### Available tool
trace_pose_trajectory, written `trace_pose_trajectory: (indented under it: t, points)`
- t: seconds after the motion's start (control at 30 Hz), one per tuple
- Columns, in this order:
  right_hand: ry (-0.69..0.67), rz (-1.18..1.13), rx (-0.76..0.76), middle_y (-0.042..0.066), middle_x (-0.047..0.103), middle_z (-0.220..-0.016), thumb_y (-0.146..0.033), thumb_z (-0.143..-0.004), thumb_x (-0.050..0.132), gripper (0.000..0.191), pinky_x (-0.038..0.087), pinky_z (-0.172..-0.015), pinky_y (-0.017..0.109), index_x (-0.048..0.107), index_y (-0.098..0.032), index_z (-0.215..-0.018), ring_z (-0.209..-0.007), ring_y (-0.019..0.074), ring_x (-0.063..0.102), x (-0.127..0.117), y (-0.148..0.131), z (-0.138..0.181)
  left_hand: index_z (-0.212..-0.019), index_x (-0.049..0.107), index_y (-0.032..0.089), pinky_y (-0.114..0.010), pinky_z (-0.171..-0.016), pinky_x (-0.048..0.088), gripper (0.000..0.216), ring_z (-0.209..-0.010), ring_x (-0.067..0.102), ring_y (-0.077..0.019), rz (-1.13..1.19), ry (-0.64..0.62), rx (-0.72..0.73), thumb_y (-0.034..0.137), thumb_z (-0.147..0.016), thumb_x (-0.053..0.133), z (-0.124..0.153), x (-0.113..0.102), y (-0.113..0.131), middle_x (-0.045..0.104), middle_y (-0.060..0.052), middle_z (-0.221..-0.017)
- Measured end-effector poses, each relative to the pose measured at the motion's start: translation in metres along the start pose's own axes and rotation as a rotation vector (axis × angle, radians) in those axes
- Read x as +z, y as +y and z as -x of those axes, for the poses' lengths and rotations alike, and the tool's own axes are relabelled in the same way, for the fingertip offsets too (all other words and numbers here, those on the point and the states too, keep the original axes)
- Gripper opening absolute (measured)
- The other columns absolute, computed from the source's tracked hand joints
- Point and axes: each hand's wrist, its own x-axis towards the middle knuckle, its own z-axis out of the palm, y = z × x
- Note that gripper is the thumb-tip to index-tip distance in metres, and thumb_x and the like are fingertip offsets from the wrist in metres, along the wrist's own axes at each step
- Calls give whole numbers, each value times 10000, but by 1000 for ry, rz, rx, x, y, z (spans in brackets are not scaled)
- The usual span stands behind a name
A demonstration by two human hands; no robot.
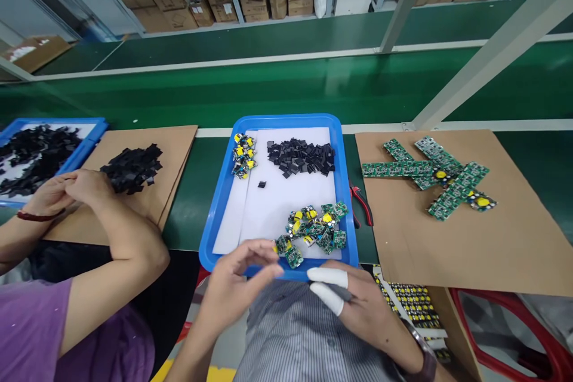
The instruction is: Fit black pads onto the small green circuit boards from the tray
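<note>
My left hand [242, 280] is at the near edge of a blue tray [206, 250], its thumb and fingers apart with a gap between them. Its fingertips come close to a pile of small green circuit boards [316, 230] with yellow-topped parts. My right hand [364, 301], with white finger cots on thumb and forefinger, grips a dark slim tool [339, 291] just off the tray's near rim; its kind is unclear. On the tray's white sheet lie a heap of black square pieces [302, 156], one lone black piece [262, 184] and a cluster of yellow-topped boards [244, 155].
Red-handled pliers [363, 206] lie right of the tray. Board strips [459, 191] cross on cardboard [505, 250]. At left, a co-worker's hands [74, 191] are near black pieces [133, 168] and another blue tray [92, 143]. A slanted metal post [487, 42] rises at right.
</note>
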Motion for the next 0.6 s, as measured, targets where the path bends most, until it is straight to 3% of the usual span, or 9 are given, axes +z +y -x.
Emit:
trace_pose_trajectory:
  t: [0.1, 0.2, 0.3, 0.47, 0.6]
  points:
    - [139, -26, 121, 11, 809, -1002, -194, -901, 760, 285, 647, -784, 305, 768, -333, -1149, -858, 187, 775, 2, 10, 5, -1239, 679, 238, -394, -878, 626, 348, -957, 741, -228, -356, 87, 116, 295, -901, 738, -7, -11, -14, 744, -84, -1171]
    - [170, -104, 170, -8, 813, -969, -200, -902, 757, 320, 653, -746, 296, 757, -362, -1179, -782, 171, 779, 2, 15, 7, -1325, 632, 256, -476, -1001, 578, 403, -1159, 683, -275, -514, -43, 164, 297, -932, 708, -10, -9, -25, 702, -91, -1285]
    - [177, -159, 168, -20, 800, -966, -179, -907, 744, 312, 642, -727, 272, 766, -372, -1151, -739, 148, 767, 2, 13, 3, -1360, 597, 252, -490, -1044, 552, 405, -1226, 643, -277, -555, -107, 140, 291, -964, 672, -12, -3, -31, 688, -95, -1301]
    - [187, -155, 155, -29, 784, -861, -131, -912, 720, 304, 623, -722, 253, 769, -357, -1110, -728, 139, 756, 4, 12, 0, -1304, 634, 243, -481, -997, 576, 334, -1160, 674, -281, -557, -140, 121, 302, -976, 653, -16, -7, -33, 712, -89, -1230]
    - [197, -155, 191, -28, 785, -858, -127, -925, 703, 291, 627, -736, 251, 765, -354, -1096, -755, 141, 765, 6, 14, 0, -1280, 655, 263, -479, -1010, 573, 317, -1149, 689, -276, -502, -79, 114, 310, -966, 669, -15, -15, -34, 715, -73, -1245]
